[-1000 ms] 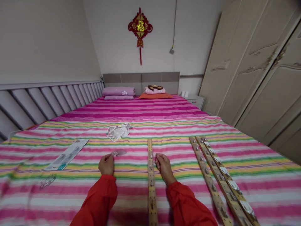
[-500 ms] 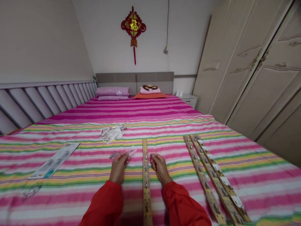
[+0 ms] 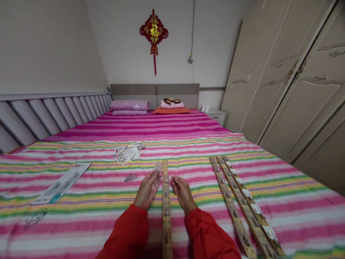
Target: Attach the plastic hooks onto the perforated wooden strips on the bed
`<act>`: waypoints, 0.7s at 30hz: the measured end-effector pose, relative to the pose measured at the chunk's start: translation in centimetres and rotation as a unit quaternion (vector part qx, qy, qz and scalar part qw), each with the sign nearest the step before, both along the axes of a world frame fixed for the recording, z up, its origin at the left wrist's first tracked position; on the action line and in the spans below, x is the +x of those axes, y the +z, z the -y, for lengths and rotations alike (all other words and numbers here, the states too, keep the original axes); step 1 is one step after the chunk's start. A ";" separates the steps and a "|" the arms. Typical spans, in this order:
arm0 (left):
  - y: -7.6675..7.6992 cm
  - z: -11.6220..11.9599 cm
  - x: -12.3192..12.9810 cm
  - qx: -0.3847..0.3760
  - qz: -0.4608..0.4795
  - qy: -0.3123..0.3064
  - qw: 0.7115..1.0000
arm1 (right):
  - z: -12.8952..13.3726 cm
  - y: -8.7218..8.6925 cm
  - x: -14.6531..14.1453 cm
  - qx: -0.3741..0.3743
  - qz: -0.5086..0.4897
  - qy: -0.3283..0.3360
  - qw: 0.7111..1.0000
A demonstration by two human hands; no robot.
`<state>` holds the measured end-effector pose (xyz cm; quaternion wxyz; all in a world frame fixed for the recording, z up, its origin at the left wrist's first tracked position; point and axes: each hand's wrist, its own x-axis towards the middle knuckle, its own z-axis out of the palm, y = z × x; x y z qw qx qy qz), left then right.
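Note:
A narrow wooden strip (image 3: 166, 201) with small holes and several metal clips lies lengthwise on the striped bed sheet between my hands. Just left of its far part, my left hand (image 3: 147, 190) pinches a small clear plastic packet (image 3: 158, 167). On the other side, my right hand (image 3: 182, 191) has its fingertips closed close to the strip; a tiny thing may be between them, too small to name. Another clear plastic piece (image 3: 130, 177) rests on the sheet left of my left hand.
Several clip-studded wooden strips (image 3: 233, 201) lie on the right, one carrying white rings. A pile of packaging (image 3: 129, 152) sits beyond my left hand. Far left are a printed card (image 3: 63, 183) and thin wire loops (image 3: 36, 217). Slatted railing (image 3: 54, 115) borders the bed.
My left hand has moved right with the clear packet, up to the wooden strip. The packet now stands more upright. My right hand has hardly moved.

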<state>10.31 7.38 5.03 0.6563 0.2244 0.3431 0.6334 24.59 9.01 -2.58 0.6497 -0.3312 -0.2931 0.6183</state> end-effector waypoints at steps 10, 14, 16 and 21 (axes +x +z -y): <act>-1.8 -0.1 1.6 -0.003 -0.049 -0.030 0.998 | 0.8 2.7 -1.2 0.025 0.032 0.013 0.999; -2.0 -0.3 2.1 0.011 -0.085 -0.023 0.996 | 0.3 3.9 -1.5 0.032 0.043 0.011 0.999; -1.9 -0.8 2.0 0.011 -0.126 -0.029 0.992 | -0.3 4.0 -1.3 0.027 0.042 0.016 0.999; -1.6 -3.0 0.9 0.023 -0.194 -0.016 0.981 | -2.3 4.0 -0.3 0.031 0.070 0.028 0.997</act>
